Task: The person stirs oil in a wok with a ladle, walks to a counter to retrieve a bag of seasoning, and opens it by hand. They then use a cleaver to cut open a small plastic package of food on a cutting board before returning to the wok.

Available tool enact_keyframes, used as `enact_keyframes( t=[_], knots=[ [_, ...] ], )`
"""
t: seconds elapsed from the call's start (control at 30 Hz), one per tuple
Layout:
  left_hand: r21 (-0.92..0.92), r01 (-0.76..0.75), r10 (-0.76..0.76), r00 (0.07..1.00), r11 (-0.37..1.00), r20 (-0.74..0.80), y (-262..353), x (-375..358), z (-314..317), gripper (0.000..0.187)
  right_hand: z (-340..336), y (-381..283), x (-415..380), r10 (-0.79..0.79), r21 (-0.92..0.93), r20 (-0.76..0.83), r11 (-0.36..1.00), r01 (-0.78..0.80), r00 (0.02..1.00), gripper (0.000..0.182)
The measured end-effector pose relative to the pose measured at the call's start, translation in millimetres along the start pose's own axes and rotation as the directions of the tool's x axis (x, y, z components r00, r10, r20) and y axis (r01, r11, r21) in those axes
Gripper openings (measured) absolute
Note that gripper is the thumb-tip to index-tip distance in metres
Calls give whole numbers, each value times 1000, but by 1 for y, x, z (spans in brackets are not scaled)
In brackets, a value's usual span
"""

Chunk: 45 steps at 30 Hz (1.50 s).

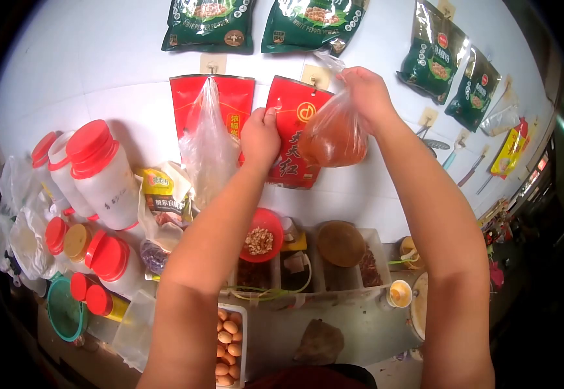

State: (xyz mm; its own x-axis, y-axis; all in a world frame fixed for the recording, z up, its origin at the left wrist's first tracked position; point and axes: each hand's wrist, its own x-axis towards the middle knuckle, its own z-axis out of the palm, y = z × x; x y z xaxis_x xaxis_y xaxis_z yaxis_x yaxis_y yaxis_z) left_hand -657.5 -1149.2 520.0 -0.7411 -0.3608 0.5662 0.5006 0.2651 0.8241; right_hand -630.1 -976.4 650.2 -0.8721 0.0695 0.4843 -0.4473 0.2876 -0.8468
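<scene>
My right hand is closed around the gathered neck of a clear plastic bag with orange-red contents, in front of the wall. My left hand is closed at the left edge of a red packet with large dark characters, its thumb on top. The packet hangs slightly tilted below a hook plate, and the orange-red bag covers part of its right side. Just left of my left hand hang a whitish clear plastic bag and, behind it, another red packet.
Green pepper-powder packets hang above. Red-lidded jars crowd the left. Below are a divided clear container, a red bowl of chopped pieces, a brown bowl, a tray of eggs and a small cup.
</scene>
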Motion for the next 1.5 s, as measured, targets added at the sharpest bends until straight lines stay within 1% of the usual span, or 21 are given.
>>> enact_keyframes(
  t=[0.13,0.2,0.23,0.3,0.37,0.4,0.47,0.6,0.67,0.7,0.9,1.0,1.07,1.1,1.17,1.2,1.3,1.37,1.4,1.47,1.5],
  knots=[
    [1,15,-16,999,1000,32,3,3,-4,32,-4,-10,7,-63,-76,-8,995,63,998,21],
    [-14,6,-6,999,1000,38,8,3,-6,32,-4,-14,-1,4,-126,-57,992,-11,998,20],
    [-3,-5,5,999,1000,40,11,5,-6,32,-4,-12,-6,1,-127,-53,992,-8,999,20],
    [7,-18,17,999,1000,39,18,11,-7,33,-7,-3,-13,99,-85,-15,991,-100,995,20],
    [136,-58,55,998,989,29,30,15,-11,33,-7,15,-13,62,-107,-10,992,-62,998,20],
    [136,-58,55,998,989,28,35,16,-13,33,-8,22,-15,44,-140,-33,989,-49,998,20],
    [111,-22,20,1000,994,11,41,16,-17,32,-9,26,-21,1,-219,-73,976,-17,997,20],
    [135,56,-58,998,989,8,34,16,-19,33,-18,32,-24,-12,-187,-121,982,-11,993,25],
    [96,136,-141,989,986,46,27,17,-17,33,-23,36,-23,-11,-195,-125,981,-14,992,26],
    [96,137,-142,989,986,46,24,17,-16,33,-23,37,-23,-10,-195,-124,981,-14,992,26],
    [135,85,-93,994,987,54,44,15,-23,33,-24,37,-23,-12,-184,-125,983,-11,992,27],
    [165,43,-53,997,985,57,47,19,-23,33,-27,39,-21,-50,-221,-134,975,19,990,27],
    [154,48,-54,998,987,38,48,21,-24,33,-27,38,-21,-26,-139,-148,990,5,989,27],
    [155,48,-54,998,987,37,47,20,-26,33,-27,38,-21,-26,-138,-147,990,6,989,27],
    [134,16,-9,999,991,-54,48,17,-34,32,-27,38,-22,-56,-102,-119,994,44,991,19],
    [135,16,-9,999,991,-54,46,13,-41,32,-26,39,-23,-56,-102,-119,994,44,991,19],
    [161,15,0,996,987,-92,47,-5,-71,31,-15,45,-24,-85,-127,-91,989,73,992,20],
    [165,26,-6,993,986,-118,39,-17,-87,29,-6,59,-19,-202,-266,-72,948,177,977,27],
    [169,30,-10,993,985,-116,30,-22,-93,29,-3,61,-20,-197,-265,-71,949,172,978,27],
    [145,5,15,991,989,-135,16,-29,-103,28,7,58,-25,-112,-250,-77,964,90,991,27],
    [149,5,16,990,989,-139,11,-32,-108,28,10,59,-25,-113,-245,-73,965,92,991,27]
  ],
)
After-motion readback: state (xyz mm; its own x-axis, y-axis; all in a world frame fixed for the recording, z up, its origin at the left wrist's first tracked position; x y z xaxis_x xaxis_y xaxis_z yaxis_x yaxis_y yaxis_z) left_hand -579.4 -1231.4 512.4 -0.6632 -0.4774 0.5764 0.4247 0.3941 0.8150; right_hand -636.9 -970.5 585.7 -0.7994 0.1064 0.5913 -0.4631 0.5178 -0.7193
